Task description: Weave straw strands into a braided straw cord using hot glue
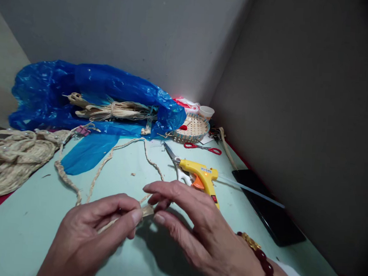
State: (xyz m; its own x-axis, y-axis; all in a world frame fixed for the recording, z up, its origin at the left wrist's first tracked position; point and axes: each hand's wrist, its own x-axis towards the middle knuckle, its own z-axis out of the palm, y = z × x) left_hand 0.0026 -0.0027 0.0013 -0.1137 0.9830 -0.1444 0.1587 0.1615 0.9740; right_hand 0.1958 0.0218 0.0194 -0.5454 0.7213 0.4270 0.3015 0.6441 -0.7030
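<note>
My left hand [100,229] pinches the pale end of a braided straw cord [102,165] between thumb and fingers. A short flat tip pokes out past the thumb. The cord loops away from the hand over the table, and part of it is hidden behind my fingers. Just to the right hovers my right hand [192,228], its thumb and index finger apart, close to that tip; its other fingers are partly curled. Beyond it lies a yellow glue gun [200,170] with an orange trigger and a clear glue stick in its back. White-handled scissors [181,172] lie partly under the glue gun.
A blue plastic bag [112,79] holds a bundle of dried straw [119,110]. Woven straw soles [19,165] lie at left. Farther back are a shallow woven basket [194,128], a white cup [206,111] and red-handled scissors [202,147]. A black phone [270,213] lies by the right wall.
</note>
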